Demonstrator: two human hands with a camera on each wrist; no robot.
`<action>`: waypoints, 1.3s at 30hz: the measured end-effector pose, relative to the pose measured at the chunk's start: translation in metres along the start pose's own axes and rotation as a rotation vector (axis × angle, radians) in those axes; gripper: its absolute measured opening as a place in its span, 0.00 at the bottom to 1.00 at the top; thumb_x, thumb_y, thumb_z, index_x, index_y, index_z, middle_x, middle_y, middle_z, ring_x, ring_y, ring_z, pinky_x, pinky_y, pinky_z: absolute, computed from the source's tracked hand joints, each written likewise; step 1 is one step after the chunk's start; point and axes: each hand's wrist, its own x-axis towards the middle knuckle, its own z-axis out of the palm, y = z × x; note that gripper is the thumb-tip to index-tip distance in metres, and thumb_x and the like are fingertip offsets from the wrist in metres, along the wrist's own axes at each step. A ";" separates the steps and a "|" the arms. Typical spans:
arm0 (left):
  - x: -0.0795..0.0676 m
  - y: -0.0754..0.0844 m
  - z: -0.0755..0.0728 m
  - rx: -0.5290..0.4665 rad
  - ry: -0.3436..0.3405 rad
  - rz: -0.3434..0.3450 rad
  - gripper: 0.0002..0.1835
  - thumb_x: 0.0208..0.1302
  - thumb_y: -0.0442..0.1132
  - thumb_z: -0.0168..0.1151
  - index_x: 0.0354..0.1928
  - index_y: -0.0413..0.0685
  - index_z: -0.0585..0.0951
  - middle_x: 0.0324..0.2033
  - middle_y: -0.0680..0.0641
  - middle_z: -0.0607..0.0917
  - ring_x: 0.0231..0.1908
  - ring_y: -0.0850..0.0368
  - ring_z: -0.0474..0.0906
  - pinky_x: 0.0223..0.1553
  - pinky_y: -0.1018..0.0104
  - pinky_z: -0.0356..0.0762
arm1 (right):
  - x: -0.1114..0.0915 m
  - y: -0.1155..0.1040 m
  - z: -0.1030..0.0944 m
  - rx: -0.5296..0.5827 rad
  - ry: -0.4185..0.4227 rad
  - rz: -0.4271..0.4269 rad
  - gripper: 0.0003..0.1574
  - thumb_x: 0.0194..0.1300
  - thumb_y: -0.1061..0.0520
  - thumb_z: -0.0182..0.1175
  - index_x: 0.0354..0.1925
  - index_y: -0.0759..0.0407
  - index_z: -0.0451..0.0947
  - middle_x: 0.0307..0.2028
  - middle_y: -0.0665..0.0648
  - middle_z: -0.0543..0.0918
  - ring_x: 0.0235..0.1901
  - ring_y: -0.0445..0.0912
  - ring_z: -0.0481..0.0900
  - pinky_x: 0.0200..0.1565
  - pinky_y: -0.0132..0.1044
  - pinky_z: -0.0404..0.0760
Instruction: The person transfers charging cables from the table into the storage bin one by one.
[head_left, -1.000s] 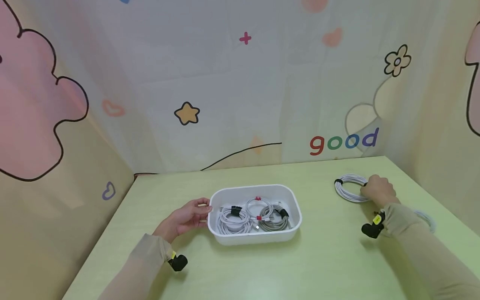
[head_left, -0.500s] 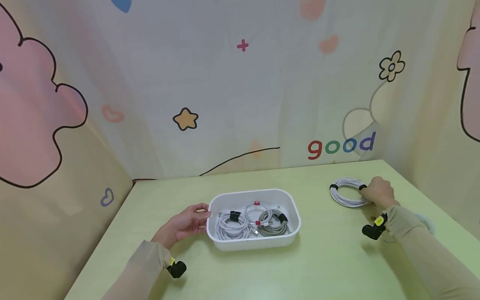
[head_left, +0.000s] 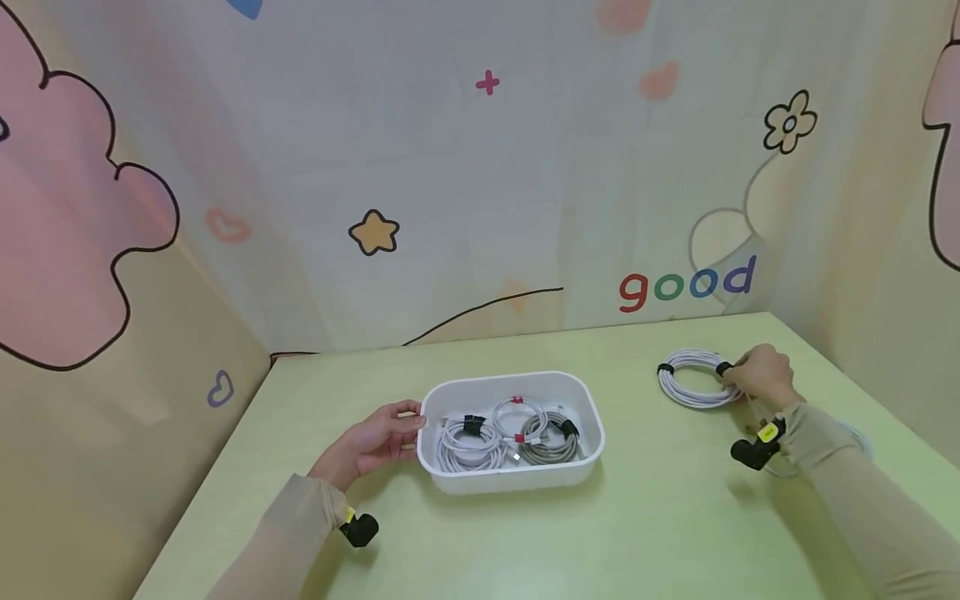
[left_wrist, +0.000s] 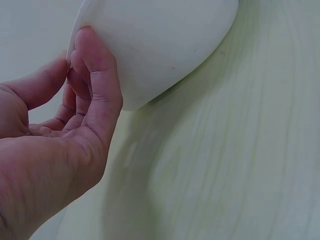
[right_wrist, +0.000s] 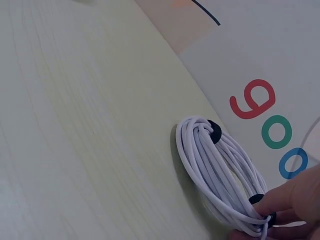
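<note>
In the head view a white plastic box sits mid-table with several coiled cables inside. My left hand pinches its left rim, thumb against fingers; the left wrist view shows the same grip on the box wall. To the right, my right hand holds a white coiled cable by its near right side, beside a black strap. Seen from the right wrist, the cable coil has black straps, and the thumb and fingers of my right hand pinch its end.
Inside the box lie a white coil with a black strap, a small white coil with red ties and a grey coil. Another pale cable lies partly behind my right sleeve. A printed curtain stands behind the table.
The white coil at the right has shifted slightly left. My right hand has changed its hold a little, with more of the black strap showing. My left hand stays on the box rim.
</note>
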 end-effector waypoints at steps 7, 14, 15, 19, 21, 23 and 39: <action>0.000 0.005 0.000 0.008 0.015 -0.008 0.10 0.71 0.33 0.51 0.51 0.43 0.66 0.39 0.51 0.80 0.36 0.61 0.80 0.37 0.67 0.82 | 0.004 -0.004 -0.001 0.084 0.006 0.015 0.24 0.55 0.59 0.65 0.42 0.81 0.78 0.16 0.52 0.82 0.17 0.42 0.77 0.25 0.33 0.70; 0.004 0.010 0.001 0.004 0.028 -0.017 0.10 0.71 0.32 0.51 0.51 0.44 0.66 0.40 0.50 0.79 0.37 0.60 0.80 0.37 0.66 0.82 | 0.006 -0.008 -0.005 0.172 -0.004 0.029 0.25 0.55 0.61 0.64 0.45 0.82 0.76 0.16 0.49 0.81 0.17 0.40 0.78 0.21 0.31 0.77; 0.004 0.010 0.001 0.005 0.031 -0.016 0.10 0.71 0.33 0.51 0.51 0.44 0.67 0.41 0.50 0.79 0.37 0.60 0.80 0.37 0.66 0.82 | 0.006 -0.008 -0.005 0.188 -0.011 0.030 0.25 0.55 0.62 0.64 0.46 0.82 0.76 0.16 0.50 0.81 0.17 0.40 0.79 0.21 0.30 0.77; 0.006 0.011 0.001 0.003 0.032 -0.016 0.09 0.71 0.33 0.52 0.50 0.44 0.67 0.40 0.50 0.79 0.36 0.61 0.80 0.36 0.67 0.83 | 0.005 -0.012 -0.006 0.237 -0.035 0.030 0.26 0.56 0.63 0.64 0.47 0.83 0.74 0.17 0.48 0.81 0.17 0.38 0.78 0.22 0.30 0.79; 0.006 0.010 0.001 0.006 0.032 -0.017 0.09 0.71 0.32 0.51 0.49 0.45 0.67 0.39 0.50 0.80 0.36 0.61 0.81 0.36 0.67 0.83 | 0.004 -0.015 -0.006 0.261 -0.051 0.032 0.26 0.57 0.63 0.63 0.49 0.83 0.74 0.18 0.48 0.81 0.17 0.37 0.78 0.23 0.30 0.80; 0.005 0.009 0.001 0.004 0.032 -0.021 0.08 0.71 0.32 0.51 0.49 0.46 0.67 0.39 0.50 0.79 0.35 0.61 0.80 0.36 0.67 0.83 | 0.004 -0.020 -0.005 0.282 -0.072 0.035 0.27 0.58 0.63 0.63 0.50 0.84 0.73 0.19 0.48 0.80 0.17 0.36 0.78 0.24 0.30 0.81; 0.002 0.003 0.000 -0.017 0.043 -0.026 0.08 0.71 0.32 0.51 0.49 0.46 0.68 0.39 0.50 0.80 0.36 0.61 0.80 0.36 0.66 0.83 | 0.005 -0.056 -0.004 0.352 -0.154 0.000 0.28 0.62 0.64 0.62 0.54 0.83 0.69 0.26 0.53 0.83 0.21 0.35 0.81 0.31 0.33 0.85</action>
